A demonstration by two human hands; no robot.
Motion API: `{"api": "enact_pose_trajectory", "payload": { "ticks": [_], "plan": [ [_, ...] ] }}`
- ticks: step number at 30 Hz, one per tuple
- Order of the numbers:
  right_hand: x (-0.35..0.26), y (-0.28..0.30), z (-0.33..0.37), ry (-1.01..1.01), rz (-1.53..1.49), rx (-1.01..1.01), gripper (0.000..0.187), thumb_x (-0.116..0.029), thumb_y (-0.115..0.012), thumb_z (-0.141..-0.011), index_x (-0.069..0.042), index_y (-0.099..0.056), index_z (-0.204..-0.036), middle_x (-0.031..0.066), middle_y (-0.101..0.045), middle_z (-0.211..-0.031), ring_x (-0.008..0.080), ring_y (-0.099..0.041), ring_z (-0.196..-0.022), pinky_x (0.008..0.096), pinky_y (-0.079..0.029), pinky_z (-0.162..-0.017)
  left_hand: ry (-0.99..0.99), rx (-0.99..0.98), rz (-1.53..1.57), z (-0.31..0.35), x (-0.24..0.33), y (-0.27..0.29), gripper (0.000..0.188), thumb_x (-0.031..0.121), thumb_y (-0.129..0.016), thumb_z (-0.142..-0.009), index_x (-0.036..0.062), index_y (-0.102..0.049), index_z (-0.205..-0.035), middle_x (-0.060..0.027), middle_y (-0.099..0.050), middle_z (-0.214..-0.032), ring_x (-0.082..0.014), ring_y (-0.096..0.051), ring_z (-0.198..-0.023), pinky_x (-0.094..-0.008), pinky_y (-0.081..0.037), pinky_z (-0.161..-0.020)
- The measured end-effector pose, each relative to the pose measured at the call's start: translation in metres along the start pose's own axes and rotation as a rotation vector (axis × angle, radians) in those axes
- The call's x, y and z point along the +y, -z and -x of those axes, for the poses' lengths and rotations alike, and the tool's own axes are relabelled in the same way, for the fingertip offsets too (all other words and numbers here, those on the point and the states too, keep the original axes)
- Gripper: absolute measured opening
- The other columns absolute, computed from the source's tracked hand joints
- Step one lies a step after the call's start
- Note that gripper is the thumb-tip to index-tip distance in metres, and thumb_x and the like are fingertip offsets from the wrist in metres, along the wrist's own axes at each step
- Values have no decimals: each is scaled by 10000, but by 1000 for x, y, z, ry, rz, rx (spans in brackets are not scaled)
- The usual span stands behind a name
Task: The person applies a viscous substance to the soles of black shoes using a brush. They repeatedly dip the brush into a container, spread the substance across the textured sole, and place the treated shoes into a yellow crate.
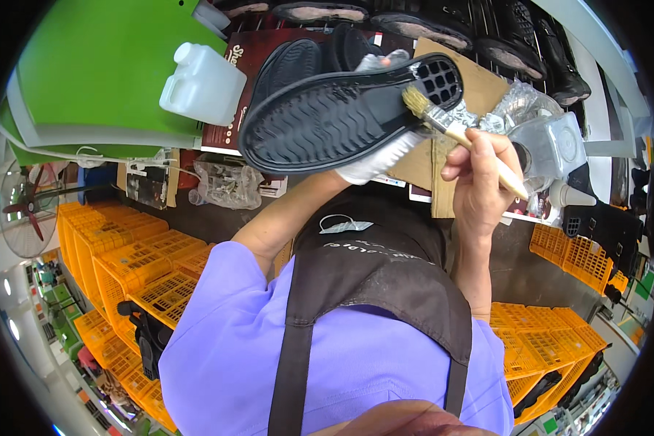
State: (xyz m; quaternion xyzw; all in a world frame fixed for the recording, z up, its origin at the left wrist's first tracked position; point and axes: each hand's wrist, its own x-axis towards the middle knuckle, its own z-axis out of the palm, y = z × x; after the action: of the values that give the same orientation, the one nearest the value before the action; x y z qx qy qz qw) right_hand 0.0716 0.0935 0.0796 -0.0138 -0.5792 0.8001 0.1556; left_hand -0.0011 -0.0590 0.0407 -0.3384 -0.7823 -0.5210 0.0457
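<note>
A black rubber shoe sole [320, 120] is held tilted over the bench, its wavy tread and gridded heel facing me. My left hand [385, 156], in a white glove, grips it from behind near the heel; fingertips show beyond its far edge, and the rest of that hand is hidden. Bare fingers of my right hand [483, 171] close round the pale wooden handle of a paintbrush [454, 131]. The yellowish bristles meet or hover just over the sole beside the heel grid; which, I cannot tell. Wet-looking shine shows around the heel.
More black soles [298, 62] lie behind on a dark red box. A white jug [203, 83] stands left, a clear plastic container [552, 145] right, by crumpled wrap. Black shoes [512, 54] line the far rack. Orange crates [145, 261] flank me; a fan [29, 207] stands left.
</note>
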Motion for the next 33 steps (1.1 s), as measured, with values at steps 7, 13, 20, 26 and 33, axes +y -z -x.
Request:
{"api": "enact_pose_trajectory", "payload": {
  "ticks": [7, 13, 20, 26, 33],
  "plan": [
    [-1, -27, 10, -116, -69, -90, 145, -98, -560, -881, 46, -579, -882, 114, -620, -689, 114, -579, -530, 211, -486, -500, 98, 86, 339, 24, 3, -12, 443, 236, -569, -861, 72, -431, -1248, -70, -468, -1270, -168, -404, -1212, -386, -218, -1083],
    [-4, -47, 14, -163, -56, -209, 125, -78, -565, -877, 45, -578, -856, 102, -628, -688, 101, -593, -547, 194, -483, -499, 537, -9, 1414, 37, -32, -23, 344, 218, -462, -921, 52, -430, -1221, -65, -511, -1149, -132, -481, -1078, -289, -354, -968],
    [-4, -56, 9, -157, 19, -358, 134, -75, -584, -862, 57, -609, -856, 91, -627, -672, 86, -588, -532, 186, -480, -492, 487, -103, 1371, 50, -28, -44, 284, 197, -545, -859, 60, -471, -1097, -50, -515, -1041, -136, -496, -985, -283, -393, -862],
    [-14, -50, -25, -129, 238, -529, 147, -84, -608, -837, 56, -648, -820, 69, -625, -673, 77, -587, -534, 184, -491, -492, 278, -166, 944, 53, -23, -44, 241, 180, -616, -806, 68, -507, -990, -36, -519, -948, -140, -509, -905, -279, -426, -771],
    [-13, -32, -69, -251, 363, -739, 200, -202, -640, -826, -2, -637, -818, 36, -609, -622, 70, -583, -538, 181, -464, -474, -1, -550, 223, 42, -5, -5, 461, 178, -745, -698, 48, -530, -1085, -49, -570, -984, -154, -551, -895, -285, -472, -778]
  ]
}}
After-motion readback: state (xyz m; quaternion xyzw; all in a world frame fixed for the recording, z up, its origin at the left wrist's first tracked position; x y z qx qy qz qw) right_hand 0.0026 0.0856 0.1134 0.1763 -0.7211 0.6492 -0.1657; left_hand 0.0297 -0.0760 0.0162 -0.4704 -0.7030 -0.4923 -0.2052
